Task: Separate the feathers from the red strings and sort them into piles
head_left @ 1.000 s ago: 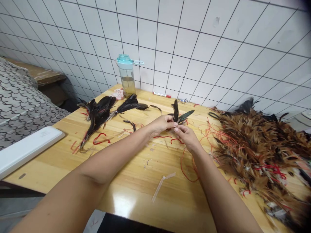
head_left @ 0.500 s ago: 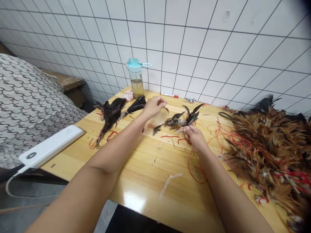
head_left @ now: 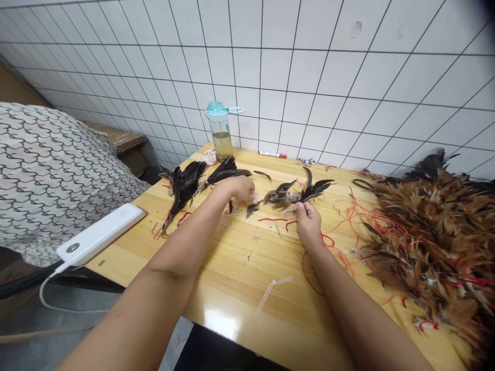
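Note:
My right hand [head_left: 308,220] pinches the base of a small bunch of black feathers [head_left: 315,190], whose tips fan up and to the right. Just left of that bunch lies a loose heap of brown-black feathers [head_left: 279,196] on the table. At the heap's left end is my left hand [head_left: 243,189], fingers curled together and pointing down beside a small dark feather [head_left: 252,210]; whatever is between the fingertips is too small to make out. A single curved feather [head_left: 263,175] lies behind the left hand. Short red cords [head_left: 273,220] lie in front of the heap.
Dark feather bundles [head_left: 184,188] lie at the table's left. A large pile of brown feathers [head_left: 429,232] with tangled red string [head_left: 359,216] covers the right side. A bottle [head_left: 221,131] and a marker [head_left: 273,154] stand and lie near the tiled wall; a white power bank [head_left: 101,231] sits at the left edge.
My left hand has moved down toward the feather heap, and a curved feather lies where it was. The bunch in my right hand has tilted to the right. The view has shifted slightly.

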A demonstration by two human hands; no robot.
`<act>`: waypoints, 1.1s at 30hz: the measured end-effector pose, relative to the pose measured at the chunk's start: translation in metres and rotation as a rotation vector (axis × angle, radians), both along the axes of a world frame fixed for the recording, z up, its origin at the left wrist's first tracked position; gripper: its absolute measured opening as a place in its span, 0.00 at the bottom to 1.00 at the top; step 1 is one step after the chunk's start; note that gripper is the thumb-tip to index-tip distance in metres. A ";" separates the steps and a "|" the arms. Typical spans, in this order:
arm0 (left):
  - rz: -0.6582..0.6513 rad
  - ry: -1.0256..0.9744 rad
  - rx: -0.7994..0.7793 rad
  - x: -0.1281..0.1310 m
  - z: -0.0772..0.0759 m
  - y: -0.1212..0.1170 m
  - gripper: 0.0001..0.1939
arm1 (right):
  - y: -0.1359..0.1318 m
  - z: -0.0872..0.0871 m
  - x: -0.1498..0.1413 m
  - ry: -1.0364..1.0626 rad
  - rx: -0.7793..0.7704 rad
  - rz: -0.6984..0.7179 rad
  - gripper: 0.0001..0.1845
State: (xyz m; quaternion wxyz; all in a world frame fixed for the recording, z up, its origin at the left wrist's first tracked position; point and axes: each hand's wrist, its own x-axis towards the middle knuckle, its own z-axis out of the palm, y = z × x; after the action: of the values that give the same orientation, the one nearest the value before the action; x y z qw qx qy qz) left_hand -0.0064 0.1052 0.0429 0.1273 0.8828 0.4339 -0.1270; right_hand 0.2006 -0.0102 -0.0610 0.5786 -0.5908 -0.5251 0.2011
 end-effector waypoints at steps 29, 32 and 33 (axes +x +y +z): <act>0.108 -1.177 -0.506 0.066 -0.043 -0.047 0.08 | 0.006 -0.007 -0.003 0.031 -0.020 0.153 0.16; 0.090 -1.160 -0.420 0.067 -0.046 -0.049 0.07 | 0.005 -0.005 -0.003 0.057 -0.031 0.185 0.16; 0.085 -1.149 -0.390 0.068 -0.046 -0.049 0.07 | 0.004 -0.003 -0.003 0.058 -0.035 0.189 0.16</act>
State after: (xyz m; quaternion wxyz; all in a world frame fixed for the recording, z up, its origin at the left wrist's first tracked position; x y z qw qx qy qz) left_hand 0.0616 0.0557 -0.0036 0.5054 0.7524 0.2996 0.2979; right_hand 0.1972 -0.0058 -0.0644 0.5617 -0.5426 -0.5578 0.2810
